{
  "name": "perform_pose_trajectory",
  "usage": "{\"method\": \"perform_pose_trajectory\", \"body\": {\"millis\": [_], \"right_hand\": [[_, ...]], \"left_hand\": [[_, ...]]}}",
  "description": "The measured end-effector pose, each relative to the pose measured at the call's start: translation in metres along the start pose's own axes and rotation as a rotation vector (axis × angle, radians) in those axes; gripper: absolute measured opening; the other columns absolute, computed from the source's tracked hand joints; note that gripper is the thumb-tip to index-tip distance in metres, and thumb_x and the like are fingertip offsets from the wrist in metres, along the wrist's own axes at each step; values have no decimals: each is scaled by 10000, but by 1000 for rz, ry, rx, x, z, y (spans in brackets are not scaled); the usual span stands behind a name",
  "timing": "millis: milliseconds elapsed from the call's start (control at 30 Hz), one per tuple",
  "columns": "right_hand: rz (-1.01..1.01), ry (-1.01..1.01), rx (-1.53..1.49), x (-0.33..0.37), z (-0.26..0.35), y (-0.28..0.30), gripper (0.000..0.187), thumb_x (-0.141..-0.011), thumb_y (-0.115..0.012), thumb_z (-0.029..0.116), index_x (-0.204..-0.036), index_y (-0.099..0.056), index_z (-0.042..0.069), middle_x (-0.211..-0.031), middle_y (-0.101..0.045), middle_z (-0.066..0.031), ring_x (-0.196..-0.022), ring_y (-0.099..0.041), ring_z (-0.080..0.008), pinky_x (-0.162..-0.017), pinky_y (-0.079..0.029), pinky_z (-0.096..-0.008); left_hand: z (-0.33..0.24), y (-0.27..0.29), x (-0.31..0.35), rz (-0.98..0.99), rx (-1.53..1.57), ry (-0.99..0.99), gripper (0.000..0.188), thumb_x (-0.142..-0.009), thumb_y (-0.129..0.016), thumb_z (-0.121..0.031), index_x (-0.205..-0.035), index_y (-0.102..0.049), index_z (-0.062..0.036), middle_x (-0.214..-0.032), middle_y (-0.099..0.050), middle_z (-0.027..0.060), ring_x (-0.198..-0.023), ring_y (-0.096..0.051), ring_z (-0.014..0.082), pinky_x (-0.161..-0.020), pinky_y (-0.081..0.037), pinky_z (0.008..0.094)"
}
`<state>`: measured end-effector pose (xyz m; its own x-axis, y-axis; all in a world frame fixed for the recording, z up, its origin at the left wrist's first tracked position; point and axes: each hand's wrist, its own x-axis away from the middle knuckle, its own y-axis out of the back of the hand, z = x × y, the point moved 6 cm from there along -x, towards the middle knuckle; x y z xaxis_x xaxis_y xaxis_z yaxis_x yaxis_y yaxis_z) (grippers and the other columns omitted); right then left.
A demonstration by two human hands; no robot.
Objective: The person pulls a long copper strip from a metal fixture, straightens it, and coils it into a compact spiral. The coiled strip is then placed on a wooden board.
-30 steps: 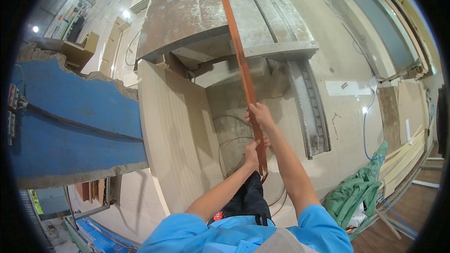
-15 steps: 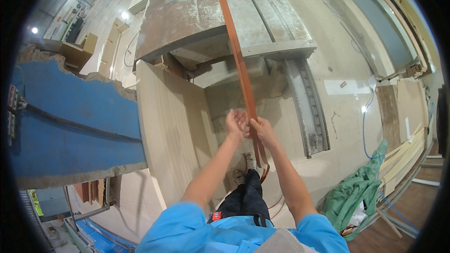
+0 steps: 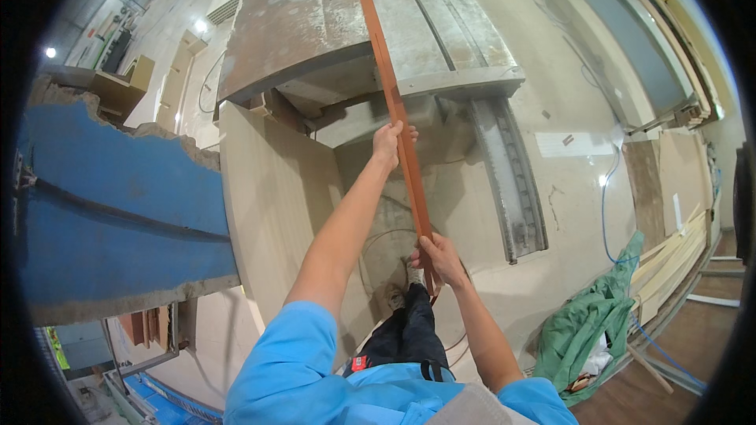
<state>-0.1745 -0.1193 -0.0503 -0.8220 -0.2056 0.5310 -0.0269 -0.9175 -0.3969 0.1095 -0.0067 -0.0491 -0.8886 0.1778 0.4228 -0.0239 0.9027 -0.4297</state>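
Note:
A long orange-brown strap (image 3: 410, 169) runs from the far top edge over a large metal machine table (image 3: 307, 12) and down toward my feet. My left hand (image 3: 391, 143) is closed around it just in front of the table's near edge, arm stretched forward. Closer to my body, my right hand (image 3: 441, 258) grips the same strap near its lower part. Between the two hands the strap looks straight and taut. Below my right hand its lower end is partly hidden.
A tall beige panel (image 3: 276, 189) stands left of my arms, beside a blue machine part (image 3: 118, 189). A metal rail (image 3: 509, 181) extends toward me on the right. A green sheet (image 3: 587, 327), thin wood strips (image 3: 677, 256) and a blue hose (image 3: 608, 212) lie farther right.
My left hand has moved forward along the strap and closed around it. My right hand has drawn back toward my body, still holding the strap. The hands are farther apart.

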Motion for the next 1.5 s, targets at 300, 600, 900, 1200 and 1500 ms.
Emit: {"method": "perform_pose_trajectory", "body": {"millis": [300,600,900,1200,1500], "right_hand": [[1,-120,-26,26,-41,6,279,-1096,-547,271,-1065,-605,-1,-848,-694,-78,-730,-701,-164,-702,-602,-323],[-2,-164,91,55,-77,25,437,-1065,-596,380,-1143,-638,-48,-947,-708,-124,-739,-722,-183,-698,-617,-308],[-352,268,617,-48,23,64,559,-1030,-574,458,-1268,-649,-42,-1151,-730,-195,-1103,-681,-289,-955,-500,-385],[-236,322,521,-151,136,-1,576,-1057,-532,460,-1344,-619,-31,-1245,-693,-163,-1155,-646,-269,-981,-472,-350],[-101,132,70,-190,119,-24,210,-1060,-535,193,-1051,-590,-9,-834,-688,-128,-653,-680,-186,-565,-552,-339]], "left_hand": [[0,1,-13,-55,40,29,232,-1098,-497,-155,-1162,-565,58,-1030,-674,175,-900,-693,261,-782,-599,387],[27,-7,44,-176,41,-24,222,-1097,-508,-150,-1098,-606,49,-982,-684,146,-864,-702,238,-755,-612,371],[77,-6,112,-232,99,-4,217,-1087,-536,-158,-1085,-624,41,-952,-697,130,-842,-706,219,-750,-604,358],[98,-7,140,-257,181,41,214,-1083,-557,-162,-1110,-627,38,-964,-704,117,-835,-691,216,-754,-585,376],[108,-8,162,-232,194,93,235,-1079,-573,-179,-1105,-625,48,-956,-703,109,-838,-690,206,-785,-577,353]]}}
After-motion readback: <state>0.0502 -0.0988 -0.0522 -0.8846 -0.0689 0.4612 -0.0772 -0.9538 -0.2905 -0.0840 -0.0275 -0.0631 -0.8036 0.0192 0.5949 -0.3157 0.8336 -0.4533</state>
